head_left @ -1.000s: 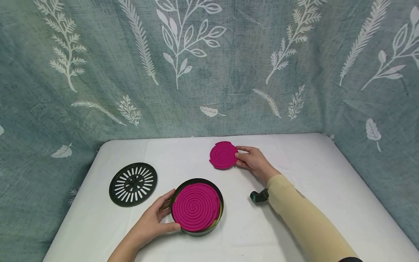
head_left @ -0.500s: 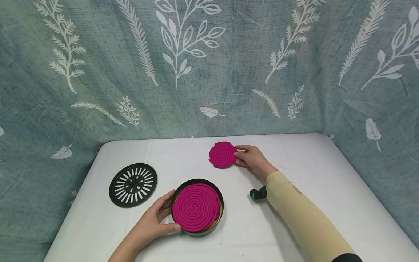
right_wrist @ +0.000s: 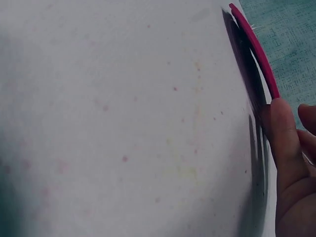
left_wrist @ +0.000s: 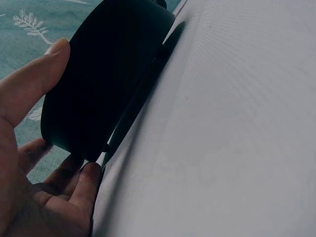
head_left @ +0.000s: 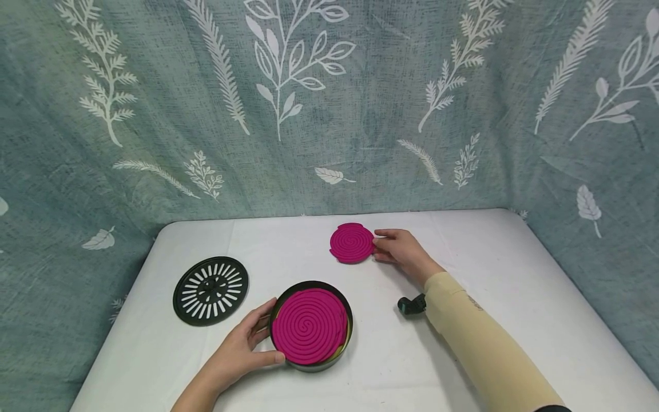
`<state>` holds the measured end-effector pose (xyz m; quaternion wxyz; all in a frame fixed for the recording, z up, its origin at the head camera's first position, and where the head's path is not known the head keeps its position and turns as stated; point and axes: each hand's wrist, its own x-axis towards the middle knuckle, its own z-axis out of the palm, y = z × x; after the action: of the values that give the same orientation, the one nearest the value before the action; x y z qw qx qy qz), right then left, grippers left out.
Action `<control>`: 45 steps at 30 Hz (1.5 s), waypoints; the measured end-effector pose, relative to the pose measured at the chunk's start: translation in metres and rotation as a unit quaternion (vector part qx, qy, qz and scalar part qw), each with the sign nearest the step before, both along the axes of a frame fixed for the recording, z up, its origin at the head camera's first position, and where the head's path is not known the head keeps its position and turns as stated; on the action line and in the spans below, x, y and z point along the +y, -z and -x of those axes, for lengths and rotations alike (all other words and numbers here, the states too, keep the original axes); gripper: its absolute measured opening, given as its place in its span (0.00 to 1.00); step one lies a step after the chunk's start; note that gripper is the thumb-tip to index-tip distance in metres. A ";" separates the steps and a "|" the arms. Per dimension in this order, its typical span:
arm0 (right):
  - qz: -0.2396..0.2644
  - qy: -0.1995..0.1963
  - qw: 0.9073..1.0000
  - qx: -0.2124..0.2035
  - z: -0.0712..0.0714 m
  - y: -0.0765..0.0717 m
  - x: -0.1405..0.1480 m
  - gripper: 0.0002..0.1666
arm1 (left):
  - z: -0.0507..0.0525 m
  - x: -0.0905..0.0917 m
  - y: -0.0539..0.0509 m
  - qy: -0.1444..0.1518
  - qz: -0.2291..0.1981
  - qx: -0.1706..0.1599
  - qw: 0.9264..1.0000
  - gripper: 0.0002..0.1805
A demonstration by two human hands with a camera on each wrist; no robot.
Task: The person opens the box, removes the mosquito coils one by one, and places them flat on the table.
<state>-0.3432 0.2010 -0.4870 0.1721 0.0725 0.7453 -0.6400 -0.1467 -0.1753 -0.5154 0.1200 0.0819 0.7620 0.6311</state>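
A round dark tin (head_left: 352, 329) stands at the front middle, a large pink spiral disc (head_left: 309, 326) lying inside it with a yellow-green edge beside the disc. My left hand (head_left: 237, 352) grips the tin's left side, thumb at the front; the left wrist view shows the thumb and fingers round its dark wall (left_wrist: 98, 74). Further back, my right hand (head_left: 404, 252) pinches the right edge of a smaller pink spiral disc (head_left: 351, 243). In the right wrist view this disc (right_wrist: 256, 49) shows edge-on, slightly above the white surface, between the thumb and fingers.
A black slotted round lid (head_left: 210, 290) lies left of the tin on the white table (head_left: 288, 246). Under the right forearm, a small black device (head_left: 411, 305) juts out at the wrist. Patterned green cloth (head_left: 329, 114) hangs behind the table.
The right hand and forearm have shifted very slightly to the right, with the small pink disc still pinched. The left hand and the tin look unchanged.
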 end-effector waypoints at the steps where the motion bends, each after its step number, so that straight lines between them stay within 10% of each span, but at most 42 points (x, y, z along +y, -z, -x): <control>1: 0.004 -0.002 1.000 0.003 -0.001 0.000 0.001 0.31 | 0.000 0.000 0.000 0.000 0.000 0.000 1.000 0.59; 45: 0.080 -0.021 0.996 0.043 -0.029 -0.014 0.016 0.32 | 0.001 0.000 0.000 0.005 -0.008 0.000 1.000 0.61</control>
<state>-0.3145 0.2169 -0.4734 0.1586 0.0154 0.6995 -0.6967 -0.1481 -0.1752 -0.5156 0.1226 0.0861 0.7565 0.6367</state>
